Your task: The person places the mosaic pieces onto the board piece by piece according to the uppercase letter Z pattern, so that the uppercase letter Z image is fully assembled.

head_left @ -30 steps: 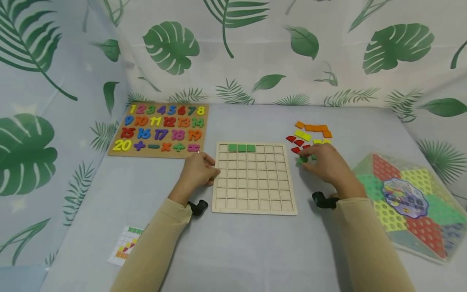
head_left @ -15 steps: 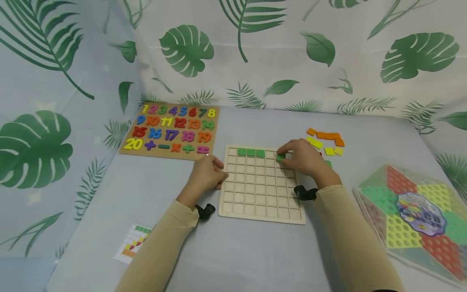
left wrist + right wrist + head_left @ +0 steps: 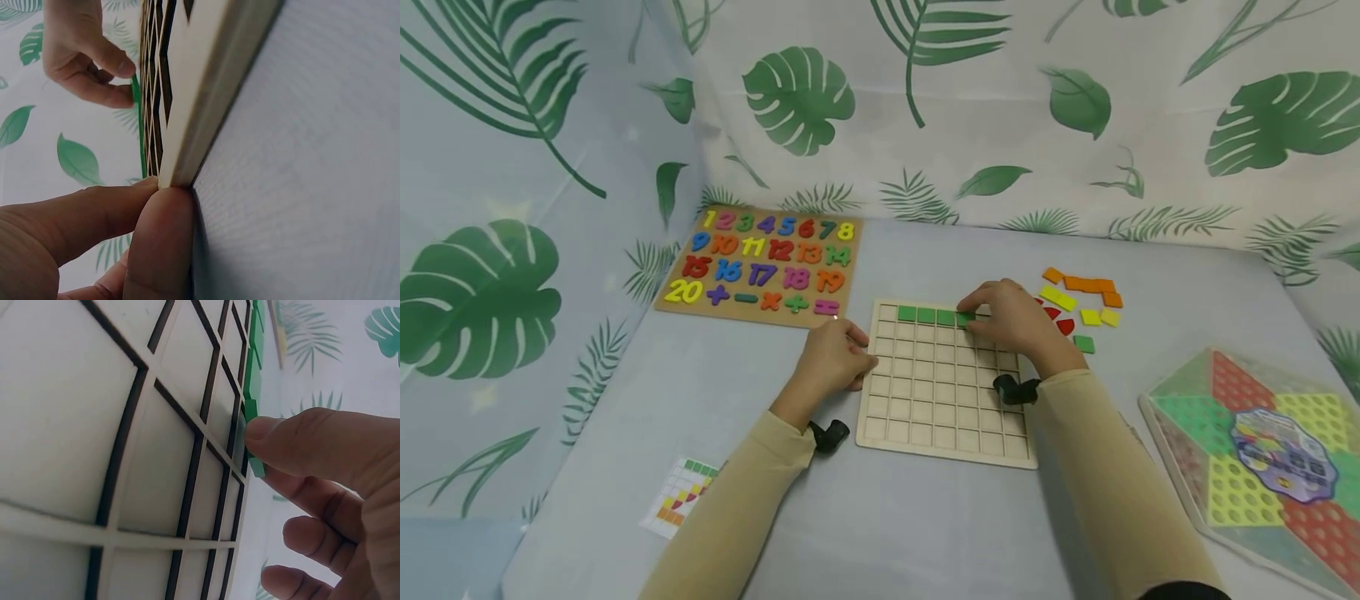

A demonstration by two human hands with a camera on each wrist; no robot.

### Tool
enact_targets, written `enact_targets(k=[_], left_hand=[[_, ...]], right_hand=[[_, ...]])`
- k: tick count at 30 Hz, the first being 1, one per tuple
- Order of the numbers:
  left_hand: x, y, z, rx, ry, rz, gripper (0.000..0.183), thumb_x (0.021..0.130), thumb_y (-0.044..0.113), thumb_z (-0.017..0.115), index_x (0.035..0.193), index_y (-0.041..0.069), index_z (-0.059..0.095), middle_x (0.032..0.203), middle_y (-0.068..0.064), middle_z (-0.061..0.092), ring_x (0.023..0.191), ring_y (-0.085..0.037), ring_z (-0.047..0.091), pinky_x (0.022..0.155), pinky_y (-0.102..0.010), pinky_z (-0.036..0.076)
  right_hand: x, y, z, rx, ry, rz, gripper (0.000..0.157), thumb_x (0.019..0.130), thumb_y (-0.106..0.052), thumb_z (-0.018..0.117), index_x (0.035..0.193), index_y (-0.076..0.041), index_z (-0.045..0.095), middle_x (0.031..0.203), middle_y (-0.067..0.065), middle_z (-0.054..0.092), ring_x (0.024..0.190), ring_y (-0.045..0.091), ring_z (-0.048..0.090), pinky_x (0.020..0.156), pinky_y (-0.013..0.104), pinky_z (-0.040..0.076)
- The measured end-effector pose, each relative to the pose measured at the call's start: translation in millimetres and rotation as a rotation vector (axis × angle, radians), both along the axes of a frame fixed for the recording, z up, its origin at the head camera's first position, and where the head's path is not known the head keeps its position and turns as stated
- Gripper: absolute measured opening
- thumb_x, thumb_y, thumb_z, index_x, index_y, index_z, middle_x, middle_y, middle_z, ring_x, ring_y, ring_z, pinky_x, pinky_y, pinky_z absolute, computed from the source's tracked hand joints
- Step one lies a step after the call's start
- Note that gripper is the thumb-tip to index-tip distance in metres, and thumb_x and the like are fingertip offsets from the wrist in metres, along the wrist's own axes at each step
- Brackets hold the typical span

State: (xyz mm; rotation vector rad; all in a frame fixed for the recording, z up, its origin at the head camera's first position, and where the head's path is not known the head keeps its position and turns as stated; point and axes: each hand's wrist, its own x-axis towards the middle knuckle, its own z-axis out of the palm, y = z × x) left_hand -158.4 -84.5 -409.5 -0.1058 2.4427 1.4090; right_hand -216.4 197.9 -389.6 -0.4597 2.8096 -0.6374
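A wooden grid board [image 3: 947, 392] lies flat in the middle of the table. Three green square tiles [image 3: 927, 316] sit in a row in its top row of cells. My left hand [image 3: 831, 362] grips the board's left edge between thumb and finger, as the left wrist view shows close up. At the far side of the board, my right hand [image 3: 1011, 317] pinches another green square tile [image 3: 252, 409] over the top row, right beside the three. Its lower end tilts out from the board in the right wrist view.
Loose orange tiles [image 3: 1086, 284], yellow tiles [image 3: 1057, 298], red curved pieces [image 3: 1065, 327] and a green tile [image 3: 1083, 343] lie right of the board. A number board [image 3: 737, 312] is back left. A coloured pattern card [image 3: 681, 496] lies front left, partly under the sleeve; a star-patterned game board [image 3: 1247, 450] is at right.
My right hand has carried a green tile from the loose pieces leftward to the board's top row. My left hand keeps its grip on the edge. The head view has shifted slightly.
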Motion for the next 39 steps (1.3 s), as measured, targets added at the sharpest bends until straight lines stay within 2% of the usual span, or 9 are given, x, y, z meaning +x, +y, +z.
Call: enact_targets(k=[8,24,28,31,35,39], left_hand=[[-0.9,7,3.0,-0.015,0.016,-0.018,0.025,0.088,0.008,0.081,0.108,0.002,0.067,0.082,-0.008,0.067,0.052,-0.013,0.064,0.051,-0.027,0.061],[-0.3,14,6.3,-0.035,-0.015,-0.012,0.025,0.088,0.009,0.08,0.108,0.003,0.067,0.084,-0.01,0.069,0.054,-0.013,0.066,0.052,-0.025,0.061],[1.7,11,5.8,-0.033,-0.027,-0.001,0.026,0.088,0.009,0.08,0.109,0.002,0.067,0.086,-0.01,0.07,0.054,-0.013,0.066,0.053,-0.026,0.062],[2.6,8,5.5,-0.026,-0.034,0.008,0.027,0.088,0.008,0.08,0.11,0.002,0.067,0.088,-0.011,0.07,0.054,-0.012,0.066,0.054,-0.026,0.062],[2.7,5,5.3,-0.022,-0.032,0.008,0.029,0.088,0.008,0.08,0.112,0.001,0.067,0.091,-0.012,0.07,0.055,-0.012,0.066,0.054,-0.026,0.062],[2.9,5,4.5,-0.032,-0.035,0.012,0.029,0.088,0.008,0.081,0.112,0.001,0.067,0.092,-0.012,0.071,0.055,-0.012,0.066,0.054,-0.025,0.062]], right_hand=[[3.3,3,5.0,0.048,0.001,-0.002,0.029,0.096,-0.009,0.068,0.124,-0.007,0.075,0.134,0.018,0.067,0.132,0.041,0.051,0.114,0.06,0.045],[9.9,17,4.6,0.027,0.021,-0.016,0.03,0.096,-0.011,0.067,0.124,-0.007,0.075,0.133,0.017,0.067,0.132,0.04,0.054,0.113,0.061,0.046],[17.6,33,6.3,0.059,0.03,-0.037,0.033,0.096,-0.015,0.067,0.128,-0.007,0.073,0.134,0.018,0.066,0.131,0.041,0.055,0.111,0.062,0.047],[23.5,50,8.0,0.079,0.031,-0.056,0.035,0.095,-0.015,0.068,0.129,-0.006,0.072,0.133,0.019,0.065,0.118,0.039,0.059,0.102,0.058,0.052],[29.8,74,8.7,0.089,0.028,-0.091,0.033,0.095,-0.012,0.068,0.127,-0.004,0.072,0.13,0.022,0.064,0.106,0.036,0.057,0.092,0.052,0.052],[35.5,93,7.5,0.1,0.02,-0.111,0.032,0.095,-0.012,0.069,0.126,-0.005,0.073,0.129,0.024,0.064,0.113,0.038,0.057,0.097,0.057,0.052]])
